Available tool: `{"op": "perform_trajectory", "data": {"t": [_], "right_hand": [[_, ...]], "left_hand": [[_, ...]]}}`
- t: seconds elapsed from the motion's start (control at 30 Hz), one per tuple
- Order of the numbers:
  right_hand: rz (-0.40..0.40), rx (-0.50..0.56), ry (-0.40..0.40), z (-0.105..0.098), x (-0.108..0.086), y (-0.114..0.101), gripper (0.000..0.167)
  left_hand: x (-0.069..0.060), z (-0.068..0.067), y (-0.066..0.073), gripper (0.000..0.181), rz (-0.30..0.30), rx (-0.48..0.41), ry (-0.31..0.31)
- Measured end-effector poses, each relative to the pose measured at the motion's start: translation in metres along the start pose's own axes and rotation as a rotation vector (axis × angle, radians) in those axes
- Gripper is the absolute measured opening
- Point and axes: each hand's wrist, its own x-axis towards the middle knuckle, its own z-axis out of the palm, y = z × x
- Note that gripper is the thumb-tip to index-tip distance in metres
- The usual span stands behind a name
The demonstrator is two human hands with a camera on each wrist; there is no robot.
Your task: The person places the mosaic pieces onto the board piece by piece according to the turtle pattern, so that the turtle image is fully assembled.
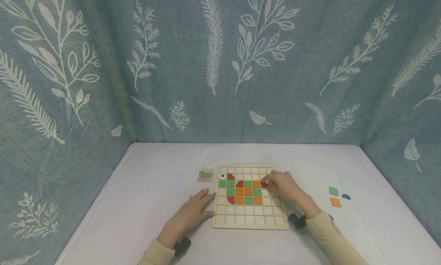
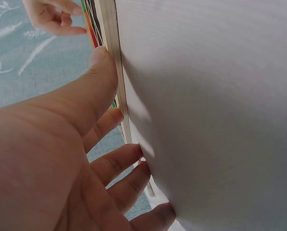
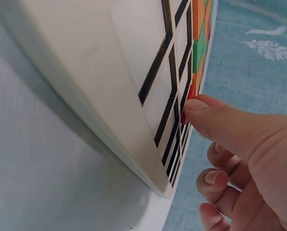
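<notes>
A wooden grid board (image 1: pixel 249 226) lies on the table with orange, green and red tiles set in its squares. A white eye tile (image 1: pixel 222 176) sits near its upper left corner. My right hand (image 1: pixel 285 185) pinches a red rounded tile (image 3: pixel 188 106) between thumb and index finger, at the square right of an orange tile (image 1: pixel 256 184). The other fingers of that hand are curled in the right wrist view. At the board's left edge rests my left hand (image 1: pixel 191 211), its fingers spread and relaxed, the thumb touching the rim.
A small picture card (image 1: pixel 206 175) lies left of the board's upper corner. To the right lie a green square tile (image 1: pixel 333 191), an orange square tile (image 1: pixel 335 202) and a blue rounded tile (image 1: pixel 346 197). Another blue piece (image 1: pixel 331 217) is partly hidden by the right sleeve. A patterned curtain (image 1: pixel 220 115) stands behind the table.
</notes>
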Motion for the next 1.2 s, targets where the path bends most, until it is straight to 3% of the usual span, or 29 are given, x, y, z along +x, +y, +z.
{"op": "perform_trajectory", "data": {"t": [0.27, 0.83, 1.2], "right_hand": [[0.019, -0.02, 0.0, -0.004, -0.006, 0.003, 0.02], [0.042, -0.065, 0.091, -0.013, -0.035, 0.026, 0.018], [0.12, -0.069, 0.093, -0.02, -0.051, 0.042, 0.019]], "left_hand": [[0.001, 0.001, -0.001, 0.063, -0.01, 0.0, -0.005], [0.001, 0.002, -0.001, 0.062, -0.009, -0.004, 0.007], [0.0, 0.001, -0.001, 0.062, 0.002, -0.006, 0.012]]}}
